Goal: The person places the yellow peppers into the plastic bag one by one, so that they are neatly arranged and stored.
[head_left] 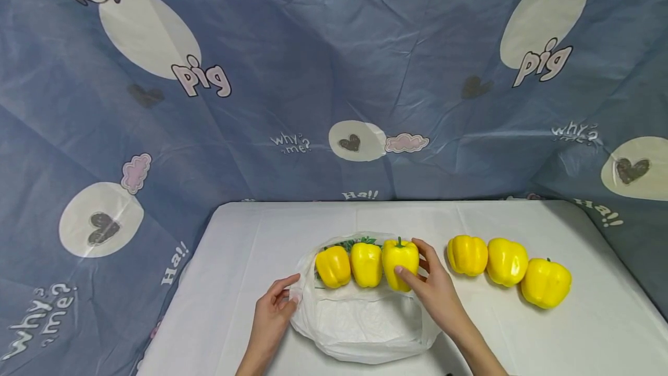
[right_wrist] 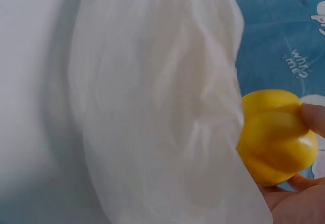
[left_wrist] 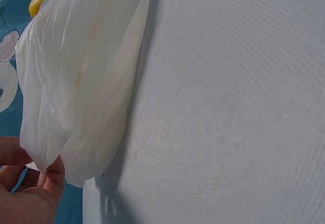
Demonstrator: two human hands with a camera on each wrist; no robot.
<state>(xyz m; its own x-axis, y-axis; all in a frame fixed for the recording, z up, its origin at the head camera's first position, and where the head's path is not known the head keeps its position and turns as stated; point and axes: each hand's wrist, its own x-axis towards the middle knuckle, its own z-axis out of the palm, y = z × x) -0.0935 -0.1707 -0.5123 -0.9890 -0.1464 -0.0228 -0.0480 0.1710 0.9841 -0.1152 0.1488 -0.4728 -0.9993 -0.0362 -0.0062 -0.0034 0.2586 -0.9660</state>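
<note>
A white plastic bag (head_left: pixel 365 353) stands with its mouth open on the table. My left hand (head_left: pixel 273 309) pinches the bag's left rim; in the left wrist view, thumb and fingers grip a fold of the plastic bag (left_wrist: pixel 76 82). My right hand (head_left: pixel 435 292) holds a yellow bell pepper (head_left: pixel 400 263) with a green stem, upright over the right part of the bag's mouth. In the right wrist view this yellow pepper (right_wrist: pixel 277 137) shows beyond the bag's edge. Inside the bag lie two more yellow peppers, one left (head_left: pixel 333 267) and one in the middle (head_left: pixel 366 264), with green leafy stuff (head_left: pixel 347 244) behind them.
To the right of the bag, three yellow bell peppers lie in a slanting row: a left pepper (head_left: pixel 467 255), a middle pepper (head_left: pixel 507 261) and a right pepper (head_left: pixel 545 283). A white cloth covers the table (head_left: pixel 209 318). Behind it hangs a blue printed curtain (head_left: pixel 313 74).
</note>
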